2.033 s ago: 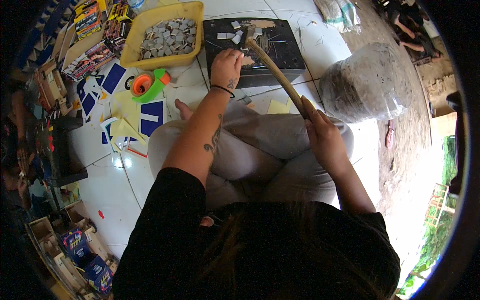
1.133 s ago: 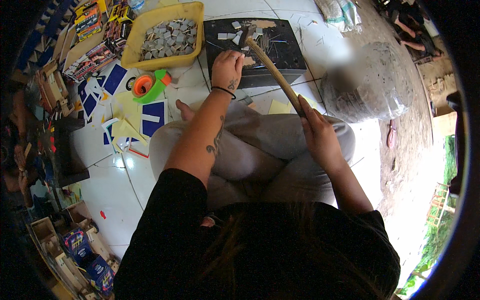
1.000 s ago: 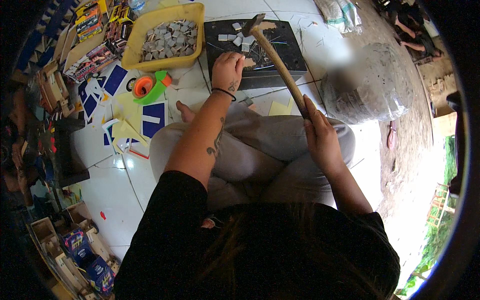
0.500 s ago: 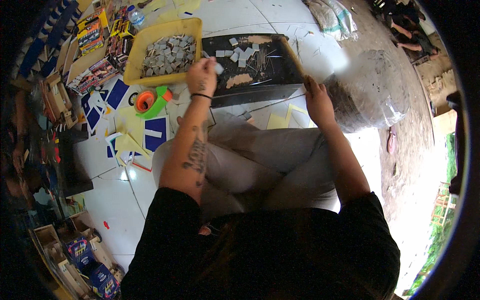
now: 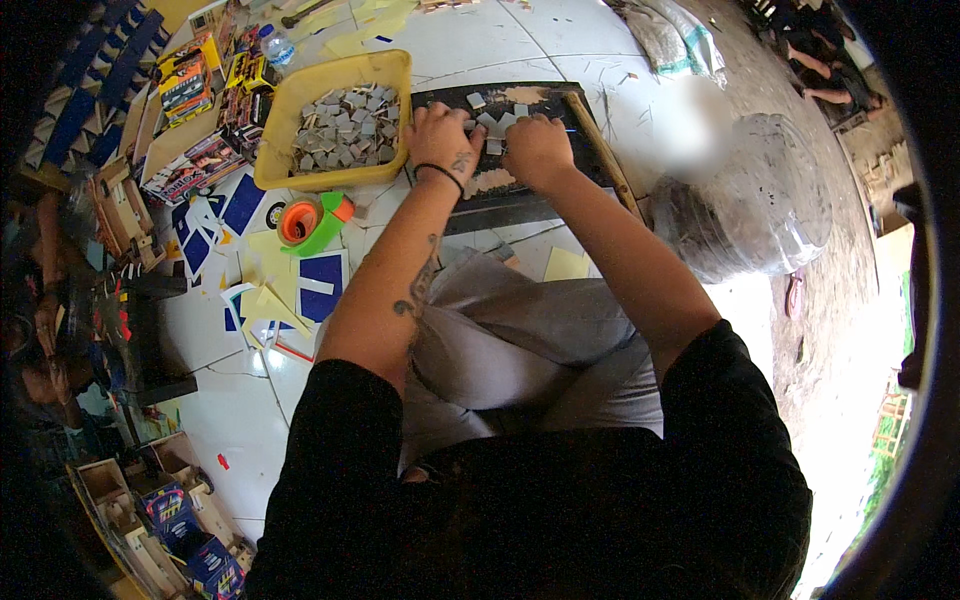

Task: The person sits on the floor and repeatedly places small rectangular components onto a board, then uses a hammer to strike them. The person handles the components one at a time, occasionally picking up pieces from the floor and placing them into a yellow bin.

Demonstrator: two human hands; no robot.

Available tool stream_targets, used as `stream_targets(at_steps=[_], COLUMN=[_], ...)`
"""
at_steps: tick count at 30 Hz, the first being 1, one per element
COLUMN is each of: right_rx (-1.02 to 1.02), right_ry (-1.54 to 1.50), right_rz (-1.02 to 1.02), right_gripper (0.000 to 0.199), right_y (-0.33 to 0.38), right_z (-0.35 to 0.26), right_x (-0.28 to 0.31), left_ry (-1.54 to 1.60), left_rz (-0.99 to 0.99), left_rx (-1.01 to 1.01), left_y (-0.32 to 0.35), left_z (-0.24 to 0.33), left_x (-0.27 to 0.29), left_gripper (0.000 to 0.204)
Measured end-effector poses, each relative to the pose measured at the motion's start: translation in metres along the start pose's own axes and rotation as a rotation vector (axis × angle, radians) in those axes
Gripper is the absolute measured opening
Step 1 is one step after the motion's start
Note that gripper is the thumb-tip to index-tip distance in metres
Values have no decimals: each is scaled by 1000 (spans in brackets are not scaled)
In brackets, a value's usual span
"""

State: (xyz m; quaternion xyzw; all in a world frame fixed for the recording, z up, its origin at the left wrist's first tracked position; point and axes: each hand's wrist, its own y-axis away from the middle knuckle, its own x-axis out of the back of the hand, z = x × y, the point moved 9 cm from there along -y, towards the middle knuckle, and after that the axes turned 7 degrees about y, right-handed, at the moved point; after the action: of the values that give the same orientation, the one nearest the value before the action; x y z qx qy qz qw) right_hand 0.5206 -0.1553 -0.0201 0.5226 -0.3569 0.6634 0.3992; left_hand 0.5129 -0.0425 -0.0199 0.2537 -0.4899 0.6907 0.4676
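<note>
My left hand (image 5: 446, 140) is over the left part of a black slab (image 5: 480, 213), its back turned up and its fingers bent down. What lies under those fingers is hidden. Close beside it, my right hand (image 5: 540, 152) is closed with curled fingertips against the slab; anything pinched there is too small or covered to make out. Several small grey square pieces (image 5: 477, 101) lie on the slab around both hands. A wooden stick (image 5: 606, 150) rests along the slab's right side, touched by neither hand.
Left of the slab stands a yellow tub (image 5: 262, 165) of grey pieces. Nearer are a green and orange tape dispenser (image 5: 322, 228) and paper scraps (image 5: 265, 300). Printed boxes (image 5: 190, 85) and a water bottle (image 5: 275, 45) stand back left; a plastic-wrapped bundle (image 5: 745, 200) sits right.
My right hand has let go of the wooden stick and moved left onto the slab. My left hand, which held a grey piece, has moved slightly right and come down on the slab.
</note>
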Motion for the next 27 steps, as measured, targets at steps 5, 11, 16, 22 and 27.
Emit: stream_targets(at_steps=[5, 11, 16, 22, 27], right_rx=[-65, -195, -238, -73, 45], right_ry=[-137, -1314, -1594, -1357, -1176], right_rz=[-70, 7, 6, 200, 304], right_gripper=[17, 13, 8, 8, 8], right_y=[-8, 34, 51, 42, 39], right_z=[10, 47, 43, 32, 21], right_x=[-14, -18, -33, -20, -5], left_ry=[-5, 667, 679, 589, 528], left_rz=[-100, -33, -96, -6, -79], left_rx=[6, 51, -16, -137, -125], left_y=[-1, 24, 60, 58, 57], left_z=[9, -1, 20, 15, 9], left_x=[-13, 0, 4, 10, 0], left_gripper=[22, 17, 17, 13, 13])
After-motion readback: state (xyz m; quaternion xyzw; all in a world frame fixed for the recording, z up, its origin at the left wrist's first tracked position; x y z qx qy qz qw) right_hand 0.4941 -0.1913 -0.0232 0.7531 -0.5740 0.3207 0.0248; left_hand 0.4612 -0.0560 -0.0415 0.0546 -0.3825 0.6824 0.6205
